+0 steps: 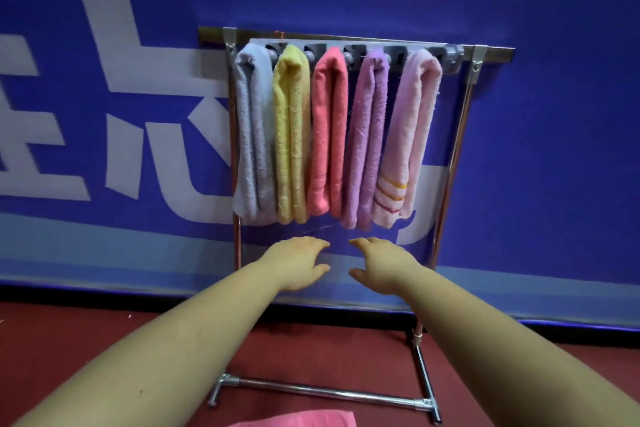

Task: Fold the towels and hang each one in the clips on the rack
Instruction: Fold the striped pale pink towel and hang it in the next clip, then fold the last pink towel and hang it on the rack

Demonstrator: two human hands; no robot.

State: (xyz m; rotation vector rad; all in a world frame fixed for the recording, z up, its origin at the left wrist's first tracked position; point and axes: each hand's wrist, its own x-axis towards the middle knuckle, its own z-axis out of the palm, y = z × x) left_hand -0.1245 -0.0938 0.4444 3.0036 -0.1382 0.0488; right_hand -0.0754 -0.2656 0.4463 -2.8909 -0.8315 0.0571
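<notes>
Five folded terry towels hang side by side from the grey plastic clip strip fixed under the top bar of a chromed metal rack that stands on a red floor against a blue banner with large white characters. From the person's left: a pale grey-blue towel, a yellow towel, a coral-red towel, a lilac towel and a pale pink towel with orange and red stripes near its hem. Each is doubled lengthwise and pinched at its fold, which keeps the row narrow and the lower ends level.

Below the row, both bare arms reach forward. The left hand and right hand are spread, palms down, fingers loose, holding nothing and touching no towel, likely between steps.

The clips' grip on the cloth is hidden by the towel tops, so how firmly each holds cannot be told. A bright pink cloth is cut off at the bottom edge; whether it is another towel awaiting folding is unclear. The rack's left foot is partly out of sight behind the left arm.
</notes>
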